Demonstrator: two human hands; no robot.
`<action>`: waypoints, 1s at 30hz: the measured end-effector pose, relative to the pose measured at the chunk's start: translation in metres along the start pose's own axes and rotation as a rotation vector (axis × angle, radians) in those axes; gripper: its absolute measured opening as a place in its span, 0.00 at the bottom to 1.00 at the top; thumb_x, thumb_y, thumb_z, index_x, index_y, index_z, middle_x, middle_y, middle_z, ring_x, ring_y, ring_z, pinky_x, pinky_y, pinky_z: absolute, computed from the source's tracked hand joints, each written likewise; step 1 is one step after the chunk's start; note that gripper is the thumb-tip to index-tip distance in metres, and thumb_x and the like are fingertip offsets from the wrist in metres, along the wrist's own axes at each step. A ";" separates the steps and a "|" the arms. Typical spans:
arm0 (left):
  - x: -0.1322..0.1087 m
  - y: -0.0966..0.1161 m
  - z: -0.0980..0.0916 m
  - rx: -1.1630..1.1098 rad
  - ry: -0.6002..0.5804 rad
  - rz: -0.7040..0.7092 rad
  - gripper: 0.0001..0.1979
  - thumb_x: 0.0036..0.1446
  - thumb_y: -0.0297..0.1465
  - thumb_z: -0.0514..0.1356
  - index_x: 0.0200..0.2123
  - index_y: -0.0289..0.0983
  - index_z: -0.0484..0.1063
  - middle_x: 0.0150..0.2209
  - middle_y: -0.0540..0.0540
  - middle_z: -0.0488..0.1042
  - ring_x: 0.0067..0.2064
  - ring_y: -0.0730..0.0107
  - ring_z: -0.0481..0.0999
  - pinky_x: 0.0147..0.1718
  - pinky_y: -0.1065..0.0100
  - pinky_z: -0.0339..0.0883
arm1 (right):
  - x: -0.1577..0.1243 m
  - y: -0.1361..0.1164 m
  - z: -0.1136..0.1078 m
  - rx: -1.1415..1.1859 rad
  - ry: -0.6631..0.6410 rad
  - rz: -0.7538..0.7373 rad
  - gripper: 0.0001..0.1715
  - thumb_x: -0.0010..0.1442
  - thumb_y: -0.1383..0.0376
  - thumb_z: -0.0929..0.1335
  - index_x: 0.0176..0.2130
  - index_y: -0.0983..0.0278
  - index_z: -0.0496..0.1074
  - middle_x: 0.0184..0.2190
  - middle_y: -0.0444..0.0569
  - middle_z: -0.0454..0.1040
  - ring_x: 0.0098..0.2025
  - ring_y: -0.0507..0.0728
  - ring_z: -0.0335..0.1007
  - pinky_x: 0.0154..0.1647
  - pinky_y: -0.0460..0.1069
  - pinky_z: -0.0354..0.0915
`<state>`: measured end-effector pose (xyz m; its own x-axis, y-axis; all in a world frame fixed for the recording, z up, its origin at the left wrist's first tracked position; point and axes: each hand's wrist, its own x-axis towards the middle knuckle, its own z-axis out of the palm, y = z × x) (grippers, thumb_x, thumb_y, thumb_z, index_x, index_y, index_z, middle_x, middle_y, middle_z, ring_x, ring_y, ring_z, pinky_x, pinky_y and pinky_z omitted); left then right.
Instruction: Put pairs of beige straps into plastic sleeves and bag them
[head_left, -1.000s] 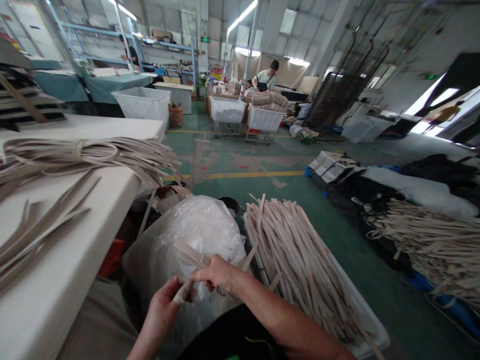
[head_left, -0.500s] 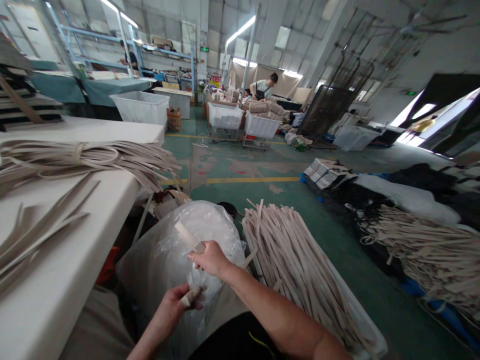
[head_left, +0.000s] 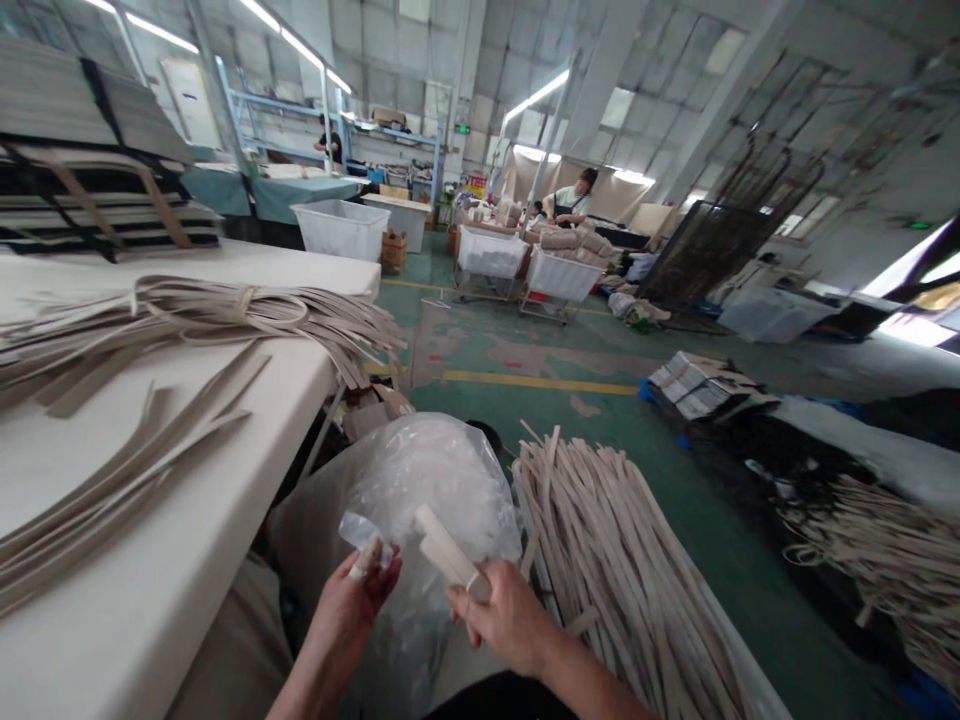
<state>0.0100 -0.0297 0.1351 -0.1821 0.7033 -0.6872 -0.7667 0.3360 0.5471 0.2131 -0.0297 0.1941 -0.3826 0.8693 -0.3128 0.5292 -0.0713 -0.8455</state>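
My right hand is closed around beige fabric strips, with their flat ends pointing up and away from me. A beige wrap covers the thumb of my left hand. That hand pinches a small piece of clear plastic. Below and beyond both hands bulges a big clear plastic bag with whitish contents. Just right of my right hand, many long beige strips lie lengthwise in a white tub.
On the left, a white-topped table carries a tied bundle of strips and loose strips. More strips and dark material lie at right. Farther off are white bins and a person.
My right hand has moved right and lower with the strips, apart from my left hand. The small plastic piece now shows clearly in my left hand. The view has turned left.
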 end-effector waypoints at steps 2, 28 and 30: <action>-0.002 0.000 0.002 -0.036 -0.003 0.002 0.08 0.58 0.21 0.60 0.26 0.30 0.75 0.28 0.41 0.80 0.27 0.69 0.79 0.31 0.70 0.76 | -0.014 -0.003 0.005 -0.103 -0.016 0.006 0.15 0.58 0.62 0.66 0.25 0.66 0.74 0.14 0.42 0.68 0.17 0.50 0.65 0.21 0.43 0.58; -0.001 -0.006 -0.016 0.550 -0.333 0.349 0.20 0.40 0.46 0.71 0.29 0.35 0.83 0.27 0.44 0.80 0.34 0.58 0.75 0.37 0.65 0.69 | 0.025 0.007 0.034 -0.102 -0.063 0.070 0.12 0.56 0.59 0.69 0.30 0.64 0.79 0.13 0.41 0.67 0.20 0.52 0.68 0.24 0.44 0.60; -0.006 -0.003 -0.015 0.547 -0.334 0.372 0.20 0.42 0.46 0.71 0.33 0.36 0.83 0.33 0.43 0.82 0.37 0.56 0.76 0.39 0.64 0.69 | 0.028 0.012 0.032 0.093 -0.205 0.072 0.14 0.55 0.57 0.70 0.34 0.65 0.79 0.14 0.40 0.67 0.17 0.50 0.63 0.21 0.43 0.59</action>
<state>0.0045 -0.0444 0.1307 -0.1059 0.9555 -0.2752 -0.2586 0.2408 0.9355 0.1844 -0.0223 0.1612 -0.4974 0.7436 -0.4468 0.4921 -0.1823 -0.8513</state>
